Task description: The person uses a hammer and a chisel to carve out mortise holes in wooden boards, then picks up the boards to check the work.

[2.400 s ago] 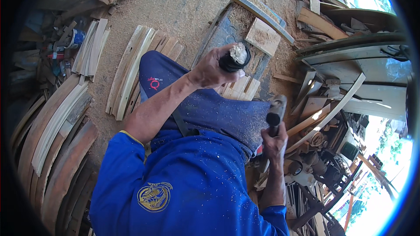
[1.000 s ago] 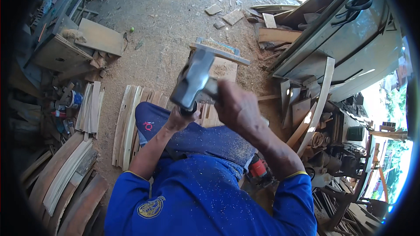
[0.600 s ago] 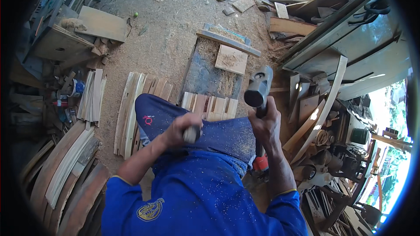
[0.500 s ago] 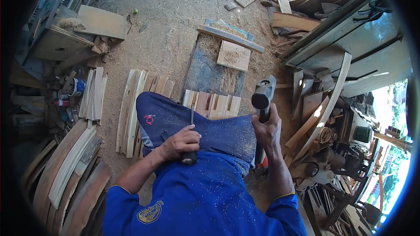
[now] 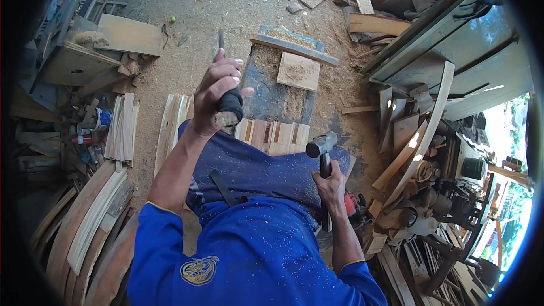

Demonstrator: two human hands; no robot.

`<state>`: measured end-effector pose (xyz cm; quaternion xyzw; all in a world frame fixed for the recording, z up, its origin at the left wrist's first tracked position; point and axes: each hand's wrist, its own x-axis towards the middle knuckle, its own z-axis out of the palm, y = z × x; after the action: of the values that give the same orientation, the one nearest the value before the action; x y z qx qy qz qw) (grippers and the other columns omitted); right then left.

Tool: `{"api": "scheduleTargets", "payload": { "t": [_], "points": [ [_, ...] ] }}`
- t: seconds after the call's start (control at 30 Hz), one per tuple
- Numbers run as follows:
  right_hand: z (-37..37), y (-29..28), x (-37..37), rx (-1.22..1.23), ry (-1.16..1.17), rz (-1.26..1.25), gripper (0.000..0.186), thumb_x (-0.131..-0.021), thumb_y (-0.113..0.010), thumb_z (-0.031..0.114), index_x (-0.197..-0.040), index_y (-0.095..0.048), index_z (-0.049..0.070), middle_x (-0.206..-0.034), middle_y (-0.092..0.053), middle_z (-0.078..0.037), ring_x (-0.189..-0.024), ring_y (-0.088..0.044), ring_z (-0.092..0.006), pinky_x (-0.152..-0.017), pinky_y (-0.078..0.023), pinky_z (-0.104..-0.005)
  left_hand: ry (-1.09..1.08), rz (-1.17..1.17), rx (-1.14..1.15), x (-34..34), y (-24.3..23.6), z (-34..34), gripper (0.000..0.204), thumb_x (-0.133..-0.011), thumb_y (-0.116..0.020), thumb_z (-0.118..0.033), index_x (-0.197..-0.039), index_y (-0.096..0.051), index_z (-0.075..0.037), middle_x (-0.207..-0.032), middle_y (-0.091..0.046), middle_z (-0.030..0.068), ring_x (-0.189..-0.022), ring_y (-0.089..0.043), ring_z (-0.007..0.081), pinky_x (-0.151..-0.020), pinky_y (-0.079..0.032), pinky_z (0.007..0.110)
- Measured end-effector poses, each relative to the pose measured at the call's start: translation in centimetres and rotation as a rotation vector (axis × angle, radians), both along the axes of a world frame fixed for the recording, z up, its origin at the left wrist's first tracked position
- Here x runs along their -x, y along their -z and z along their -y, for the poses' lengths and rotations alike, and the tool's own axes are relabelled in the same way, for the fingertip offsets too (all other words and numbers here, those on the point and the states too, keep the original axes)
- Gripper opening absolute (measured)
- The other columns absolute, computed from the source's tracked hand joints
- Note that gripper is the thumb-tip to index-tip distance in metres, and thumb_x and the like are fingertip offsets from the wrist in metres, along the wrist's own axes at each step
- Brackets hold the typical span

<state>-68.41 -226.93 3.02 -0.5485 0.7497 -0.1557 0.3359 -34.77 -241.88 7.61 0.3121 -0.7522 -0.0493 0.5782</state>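
Note:
My left hand [image 5: 211, 92] is closed around a chisel [image 5: 231, 103] with a dark wrapped handle. The blade points away from me, past the fingers. On the right, my right hand [image 5: 332, 186] grips a hammer [image 5: 321, 145] by its handle, with the steel head above my right thigh. Between the two tools, beyond my lap, lies a row of pale and reddish wood pieces [image 5: 281, 138] with slots cut in them. Neither tool touches the row. My left hand hides part of its left end.
Past the row, a dark work board [image 5: 262, 88] carries sawdust, a square wood block [image 5: 298, 72] and a long wooden bar [image 5: 294, 49]. Curved planks [image 5: 85, 221] are stacked at left, more strips [image 5: 170, 127] nearer. Scrap wood and a leaning curved slat [image 5: 433, 113] crowd the right.
My left hand has lifted off my lap and moved forward with the chisel. My right hand has come left and slightly nearer me, bringing the hammer over the thigh.

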Motion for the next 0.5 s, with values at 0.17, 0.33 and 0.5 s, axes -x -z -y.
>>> {"api": "scheduleTargets", "payload": {
  "t": [0.17, 0.33, 0.5],
  "points": [
    [-1.2, 1.4, 0.0, -0.054, -0.030, 0.002, 0.036, -0.077, -0.074, 0.025, -0.102, -0.058, 0.004, -0.073, -0.063, -0.023, -0.074, -0.066, -0.0430, -0.068, -0.049, -0.0498, 0.136, -0.121, -0.294, -0.9, 0.9, -4.0, 0.046, -0.083, -0.071, 0.005, -0.119, -0.047, -0.012, -0.105, -0.059, 0.0092, -0.107, -0.062, 0.0277, -0.111, -0.039, 0.058],
    [-1.6, 2.4, 0.5, -0.094, -0.113, -0.035, 0.035, -0.077, -0.073, 0.024, -0.101, -0.058, 0.004, -0.075, -0.064, -0.024, -0.075, -0.066, -0.0441, -0.070, -0.049, -0.0504, 0.241, -0.503, -0.556, 0.0, 2.7, -6.1, 0.041, -0.084, -0.068, 0.008, -0.118, -0.052, -0.008, -0.097, -0.060, 0.0063, -0.097, -0.063, 0.0182, -0.109, -0.044, 0.049],
    [-1.2, 3.3, 0.2, -0.112, -0.209, -0.059, 0.035, -0.077, -0.073, 0.025, -0.102, -0.058, 0.005, -0.076, -0.065, -0.023, -0.076, -0.066, -0.0444, -0.070, -0.049, -0.0511, 0.315, -0.648, -0.769, 0.5, 2.1, -7.5, 0.036, -0.083, -0.073, 0.001, -0.113, -0.055, -0.004, -0.088, -0.062, 0.0018, -0.085, -0.063, 0.0126, -0.080, -0.057, 0.032]
  ]
}}
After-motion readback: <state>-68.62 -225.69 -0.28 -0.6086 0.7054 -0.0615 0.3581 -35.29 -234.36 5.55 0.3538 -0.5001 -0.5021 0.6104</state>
